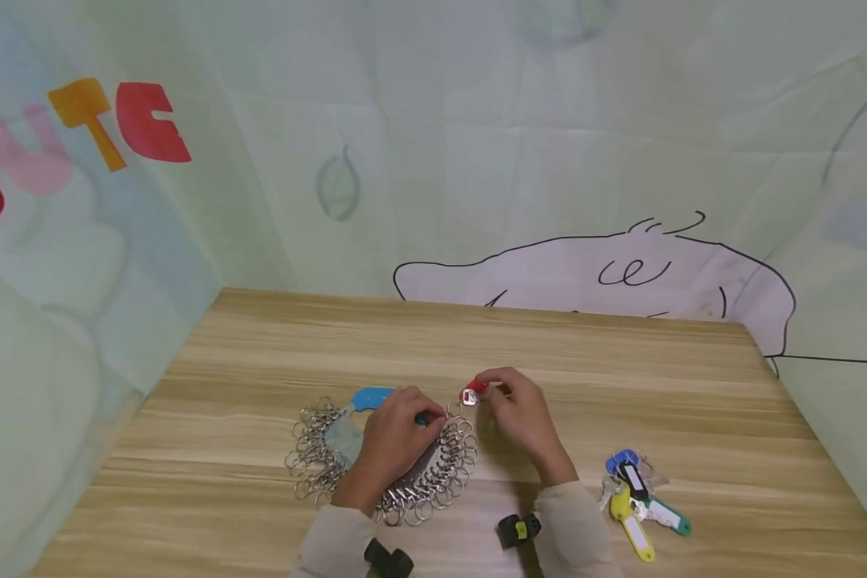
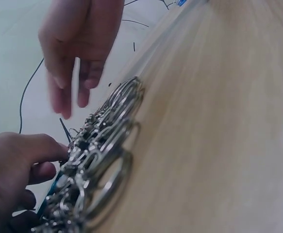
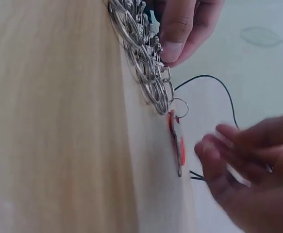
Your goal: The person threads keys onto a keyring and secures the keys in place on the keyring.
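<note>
A fan of several silver key rings with clasps (image 1: 464, 463) hangs around a flat blue piece (image 1: 371, 398) with a pale centre. My left hand (image 1: 399, 429) reaches over it, thumb and fingertips pinching the right edge among the clasps. At the far right end of the fan is a red key tag (image 1: 480, 387); in the right wrist view the tag (image 3: 182, 151) and a silver key beside it lie by a thin ring (image 3: 181, 108). My right hand (image 1: 523, 411) hovers beside the tag, its loosely bent fingers apart from it in the right wrist view.
To the right on the wooden table (image 1: 701, 401) lies a bunch of keys with blue, black, yellow (image 1: 637, 534) and green (image 1: 666, 518) tags. A printed cloth backdrop (image 1: 441, 160) rises behind the table's far edge. Black straps with camera mounts (image 1: 518, 530) show at both wrists.
</note>
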Action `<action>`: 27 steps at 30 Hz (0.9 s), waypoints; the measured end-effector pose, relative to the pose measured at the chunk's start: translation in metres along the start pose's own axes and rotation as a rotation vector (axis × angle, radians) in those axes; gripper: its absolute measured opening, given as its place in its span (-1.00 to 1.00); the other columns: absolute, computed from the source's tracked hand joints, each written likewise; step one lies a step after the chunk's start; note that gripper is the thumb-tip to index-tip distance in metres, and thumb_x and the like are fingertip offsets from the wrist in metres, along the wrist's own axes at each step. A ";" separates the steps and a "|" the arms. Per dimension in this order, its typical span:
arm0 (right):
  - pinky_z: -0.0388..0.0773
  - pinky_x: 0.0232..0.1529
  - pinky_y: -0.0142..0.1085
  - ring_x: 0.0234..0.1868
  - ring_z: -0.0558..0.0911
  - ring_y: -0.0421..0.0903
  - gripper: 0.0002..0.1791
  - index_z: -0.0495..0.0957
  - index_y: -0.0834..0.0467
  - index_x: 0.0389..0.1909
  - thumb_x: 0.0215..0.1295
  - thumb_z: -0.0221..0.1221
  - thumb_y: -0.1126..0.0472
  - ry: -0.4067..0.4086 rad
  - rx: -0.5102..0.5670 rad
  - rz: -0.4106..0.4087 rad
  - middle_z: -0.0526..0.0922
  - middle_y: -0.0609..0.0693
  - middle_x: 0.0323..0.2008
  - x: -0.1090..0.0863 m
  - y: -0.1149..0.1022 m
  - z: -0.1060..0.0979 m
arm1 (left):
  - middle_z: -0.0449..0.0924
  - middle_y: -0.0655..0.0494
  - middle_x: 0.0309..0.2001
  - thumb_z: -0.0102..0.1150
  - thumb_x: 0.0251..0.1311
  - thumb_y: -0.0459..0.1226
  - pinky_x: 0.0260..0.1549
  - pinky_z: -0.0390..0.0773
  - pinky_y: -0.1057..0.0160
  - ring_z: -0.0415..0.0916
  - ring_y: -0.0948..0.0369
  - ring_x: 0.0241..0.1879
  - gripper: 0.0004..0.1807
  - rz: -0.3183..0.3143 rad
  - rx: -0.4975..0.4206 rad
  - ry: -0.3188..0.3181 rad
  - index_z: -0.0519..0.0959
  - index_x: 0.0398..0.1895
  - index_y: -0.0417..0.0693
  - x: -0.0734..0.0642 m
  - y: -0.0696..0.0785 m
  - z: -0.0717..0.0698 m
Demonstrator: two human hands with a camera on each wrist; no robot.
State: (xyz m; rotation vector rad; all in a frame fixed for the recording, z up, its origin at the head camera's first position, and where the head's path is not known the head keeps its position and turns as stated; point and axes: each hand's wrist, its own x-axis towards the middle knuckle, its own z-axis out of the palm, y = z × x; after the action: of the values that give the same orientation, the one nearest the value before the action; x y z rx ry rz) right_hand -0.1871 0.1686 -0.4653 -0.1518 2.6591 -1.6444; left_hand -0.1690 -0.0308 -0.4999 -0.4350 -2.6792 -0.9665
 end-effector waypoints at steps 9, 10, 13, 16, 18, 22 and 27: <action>0.45 0.11 0.03 0.09 0.58 0.06 -0.56 0.52 0.26 0.25 0.38 0.00 0.47 -0.214 -0.035 -0.107 0.62 0.10 0.08 -0.002 0.001 0.009 | 0.51 0.39 -0.39 0.49 0.10 -0.24 -0.40 0.50 0.25 0.49 0.29 -0.33 -0.92 0.055 -0.045 0.037 0.75 -0.38 0.14 0.000 0.000 -0.002; 0.44 0.12 0.03 0.10 0.57 0.06 -0.57 0.52 0.27 0.24 0.38 0.00 0.47 -0.207 -0.036 -0.102 0.62 0.10 0.08 -0.002 0.001 0.009 | 0.51 0.39 -0.39 0.48 0.11 -0.25 -0.40 0.50 0.24 0.49 0.29 -0.33 -0.93 0.057 -0.050 0.038 0.75 -0.38 0.14 0.000 0.001 -0.002; 0.45 0.11 0.04 0.07 0.59 0.07 -0.58 0.55 0.28 0.19 0.35 0.01 0.47 -0.180 -0.046 -0.094 0.64 0.11 0.05 -0.003 0.001 0.008 | 0.52 0.38 -0.38 0.48 0.11 -0.25 -0.38 0.50 0.24 0.50 0.29 -0.32 -0.92 0.060 -0.058 0.038 0.74 -0.38 0.13 0.001 0.001 -0.002; 0.44 0.12 0.04 0.10 0.57 0.08 -0.59 0.56 0.29 0.16 0.32 0.02 0.48 -0.152 -0.064 -0.095 0.64 0.11 0.05 -0.002 0.001 0.005 | 0.54 0.37 -0.38 0.49 0.10 -0.26 -0.38 0.51 0.25 0.50 0.29 -0.32 -0.92 0.062 -0.056 0.036 0.75 -0.37 0.12 0.001 0.001 -0.001; 0.44 0.14 0.05 0.12 0.56 0.11 -0.60 0.56 0.29 0.16 0.33 0.03 0.48 -0.127 -0.074 -0.103 0.63 0.12 0.07 -0.002 0.000 0.003 | 0.54 0.36 -0.37 0.49 0.09 -0.26 -0.37 0.51 0.25 0.50 0.29 -0.31 -0.92 0.065 -0.050 0.026 0.75 -0.37 0.12 0.001 0.001 -0.001; 0.52 0.01 0.01 -0.01 0.61 0.10 -0.65 0.60 0.27 0.08 0.32 0.07 0.49 -0.068 -0.075 -0.130 0.65 0.12 -0.02 -0.001 -0.003 -0.001 | 0.51 0.36 -0.37 0.52 0.06 -0.20 -0.38 0.49 0.25 0.46 0.30 -0.30 -0.92 0.075 -0.019 -0.039 0.75 -0.41 0.16 0.001 0.001 -0.002; 0.52 -0.22 -0.12 -0.27 0.61 -0.04 -0.81 0.66 0.23 -0.11 0.34 0.15 0.45 -0.109 -0.074 -0.144 0.70 0.05 -0.24 -0.002 -0.010 -0.009 | 0.45 0.36 -0.39 0.54 0.02 -0.12 -0.45 0.45 0.28 0.42 0.32 -0.32 -0.88 0.101 0.021 -0.084 0.72 -0.49 0.21 -0.001 0.002 -0.004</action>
State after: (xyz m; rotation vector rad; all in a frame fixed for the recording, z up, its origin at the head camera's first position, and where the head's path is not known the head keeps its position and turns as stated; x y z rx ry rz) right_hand -0.1850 0.1726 -0.4519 -0.4297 2.6838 -1.5255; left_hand -0.1670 -0.0319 -0.4965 -0.6132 -2.7089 -0.9100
